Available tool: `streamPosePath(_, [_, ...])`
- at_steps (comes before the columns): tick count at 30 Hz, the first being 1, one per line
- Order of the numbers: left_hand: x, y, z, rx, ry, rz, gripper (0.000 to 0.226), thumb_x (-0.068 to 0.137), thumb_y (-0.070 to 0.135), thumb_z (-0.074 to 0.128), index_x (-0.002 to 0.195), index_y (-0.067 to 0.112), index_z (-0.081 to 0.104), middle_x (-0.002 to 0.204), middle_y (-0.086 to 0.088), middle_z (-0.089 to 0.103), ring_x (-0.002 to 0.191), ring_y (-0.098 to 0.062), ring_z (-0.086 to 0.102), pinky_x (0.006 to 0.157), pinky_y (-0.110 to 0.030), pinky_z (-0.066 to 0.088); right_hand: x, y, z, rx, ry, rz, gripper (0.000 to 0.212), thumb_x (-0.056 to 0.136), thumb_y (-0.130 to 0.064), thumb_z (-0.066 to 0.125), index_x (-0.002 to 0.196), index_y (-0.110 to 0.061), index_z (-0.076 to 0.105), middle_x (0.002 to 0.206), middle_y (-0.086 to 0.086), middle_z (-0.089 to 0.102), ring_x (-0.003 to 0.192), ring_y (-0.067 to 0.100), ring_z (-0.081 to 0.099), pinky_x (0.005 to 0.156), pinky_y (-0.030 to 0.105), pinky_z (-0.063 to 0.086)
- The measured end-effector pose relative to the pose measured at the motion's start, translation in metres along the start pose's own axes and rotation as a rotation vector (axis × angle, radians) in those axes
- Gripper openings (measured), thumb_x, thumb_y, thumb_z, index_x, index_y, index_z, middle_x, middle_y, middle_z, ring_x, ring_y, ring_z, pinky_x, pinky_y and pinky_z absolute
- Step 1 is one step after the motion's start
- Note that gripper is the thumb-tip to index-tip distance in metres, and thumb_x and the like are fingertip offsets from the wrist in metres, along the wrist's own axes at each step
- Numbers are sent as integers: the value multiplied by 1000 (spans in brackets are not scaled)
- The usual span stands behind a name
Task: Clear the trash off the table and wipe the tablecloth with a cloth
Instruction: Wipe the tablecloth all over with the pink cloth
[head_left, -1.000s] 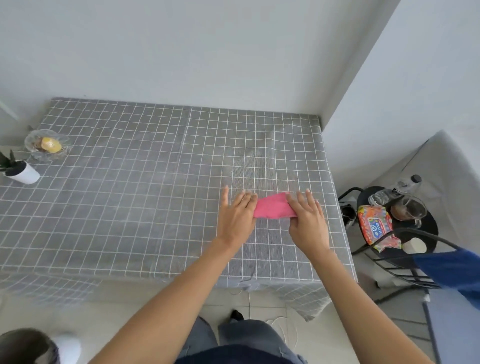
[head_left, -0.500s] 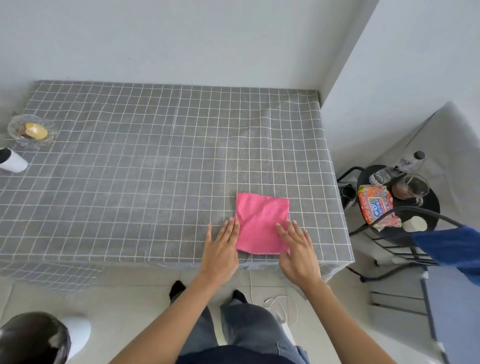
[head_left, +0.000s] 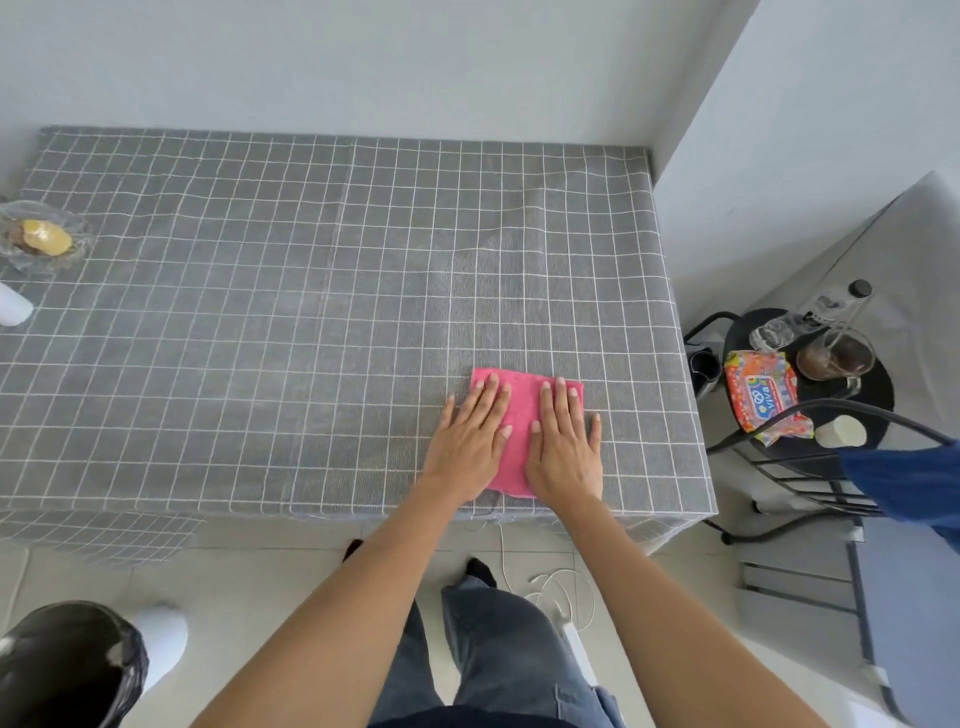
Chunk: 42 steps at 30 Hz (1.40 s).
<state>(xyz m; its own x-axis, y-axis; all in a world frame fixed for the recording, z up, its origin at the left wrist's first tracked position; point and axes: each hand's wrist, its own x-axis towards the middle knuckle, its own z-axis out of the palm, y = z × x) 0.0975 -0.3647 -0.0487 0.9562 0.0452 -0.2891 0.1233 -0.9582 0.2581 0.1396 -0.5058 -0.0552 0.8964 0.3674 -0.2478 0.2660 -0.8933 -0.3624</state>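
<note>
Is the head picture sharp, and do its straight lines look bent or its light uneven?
Head view: the hands, left and right, flat on the pink cloth, look sharp; the tablecloth grid bows toward the edges, a wide-angle effect; light is soft and even, with no hard shadows or glare; the glass dish at the left edge is stretched and slightly soft.

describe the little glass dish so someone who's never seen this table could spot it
Start at the grey checked tablecloth and follow it to its far left edge. There sits a clear glass dish holding something yellow. The white object just nearer is opaque; only the dish is see-through.
</note>
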Motion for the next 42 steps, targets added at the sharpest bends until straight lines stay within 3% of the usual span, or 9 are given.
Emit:
streamPosePath(6, [-5,6,11,-63,55,-103,60,98,47,1,149,22,-18,155,8,-27,143,-8,-24,116,-41,-15,7,23,-7,-85,-13,-148,59,97,-46,5,153,-29,-6,159,-11,-13,145,7,-17,116,41,-14])
streamPosePath(17, [-5,2,9,-73,31,-75,61,98,49,3,149,23,-19,154,9,-28,142,-7,-26,112,-39,-22,5,18,-8,-96,-30,-121,62,94,-48,1,153,-29,-6,158,-11,-15,145,9,-17,116,43,-14])
streamPosePath(20, [-4,-2,7,-82,-11,-61,65,95,53,2,150,24,-17,156,9,-24,142,-7,-24,117,-44,-14,6,15,-10,-103,-65,-96,63,93,-48,-1,152,-30,-9,158,-11,-16,144,9,-19,118,48,-10])
streamPosePath(24, [-1,-7,-15,-59,-78,-18,60,102,46,13,151,23,-11,158,6,-17,145,-10,-16,119,-46,-7,13,8,-26,-146,-139,-85,57,102,-41,18,154,-25,-1,161,-5,-9,147,14,-11,117,50,-6])
streamPosePath(31, [-3,-55,-78,12,-22,-108,57,104,41,16,152,19,-5,160,-3,-8,148,-17,-6,119,-47,0,33,-9,-65,-230,-164,20,52,103,-31,22,152,-16,17,162,7,0,148,22,-6,118,53,-3])
streamPosePath(36, [-24,-117,-127,85,-11,-231,59,104,41,17,153,15,-5,160,-8,-7,148,-22,-6,118,-48,1,49,-57,-90,-272,-161,7,53,104,-34,22,153,-16,15,161,8,1,149,23,-3,118,51,0])
streamPosePath(42, [-71,-200,-175,100,29,-384,59,104,40,18,153,14,-1,160,-9,-6,148,-24,-4,119,-48,4,62,-171,-91,-321,-128,-137,52,104,-34,23,153,-17,15,161,8,4,149,24,-2,118,51,3])
